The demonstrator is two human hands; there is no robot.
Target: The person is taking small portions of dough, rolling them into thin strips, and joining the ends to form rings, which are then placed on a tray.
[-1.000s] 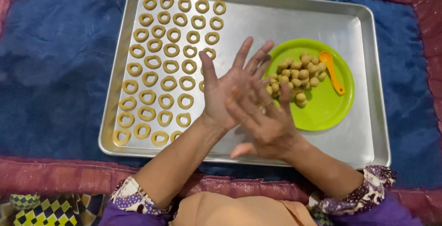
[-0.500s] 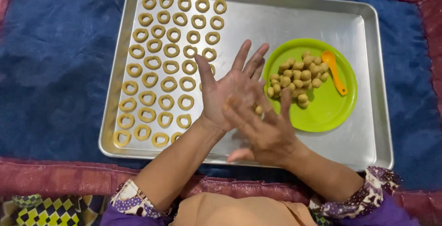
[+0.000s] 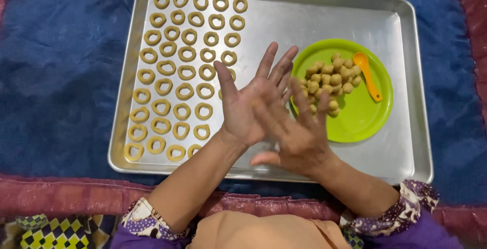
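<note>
Up close, the fingers of the left hand (image 3: 248, 107) are straight and slightly fanned, palm turned up, thumb stuck out to the side. The right hand (image 3: 297, 132) lies across it palm down, its fingers also stretched flat and a little apart, motion-blurred, its thumb tucked low toward the body. Whether anything sits between the two palms cannot be told; nothing shows there.

Compared with half a second ago, the right hand has slid forward, so its fingertips now reach over the near edge of the round lime-green plastic plate (image 3: 362, 117), while the left hand has kept much the same spot and spread. The small tan dough piece seen at the right fingertips then is no longer visible.

Both forearms rise from the bottom of the view and cross toward each other, with patterned cuffs on purple sleeves at the wrists.

On the plate, just beyond the right fingertips, lies a heap of small tan dough balls (image 3: 332, 79), with a short orange plastic spoon (image 3: 368, 74) on its far side. The plate rests on a large rectangular silver metal baking tray (image 3: 314, 20). Left of the plate, past the left hand, rows of tan dough rings (image 3: 177, 66) cover the tray. Beneath the tray lies a blue cloth with a maroon border (image 3: 56, 71).
</note>
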